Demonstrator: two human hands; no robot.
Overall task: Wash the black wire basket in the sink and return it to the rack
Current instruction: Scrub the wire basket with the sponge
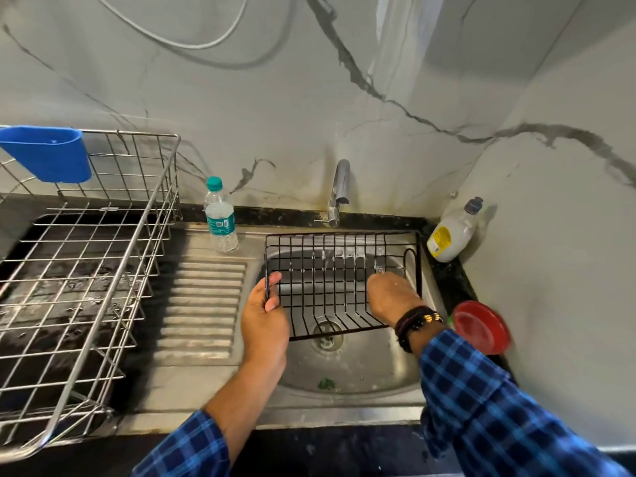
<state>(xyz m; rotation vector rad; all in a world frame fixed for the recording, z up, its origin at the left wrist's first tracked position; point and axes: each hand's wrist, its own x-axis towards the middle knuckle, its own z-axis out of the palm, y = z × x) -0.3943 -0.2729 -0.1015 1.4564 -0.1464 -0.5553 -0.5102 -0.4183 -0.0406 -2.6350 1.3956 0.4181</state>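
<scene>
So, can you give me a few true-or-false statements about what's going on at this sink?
1. The left hand grips the left edge of the black wire basket. True.
2. The basket sits inside the steel rack. False: it is held over the sink.
3. The water bottle has a red cap. False: its cap is teal.
4. A blue holder hangs on the steel rack. True.
5. The water bottle stands to the right of the sink. False: it stands to its left.
</scene>
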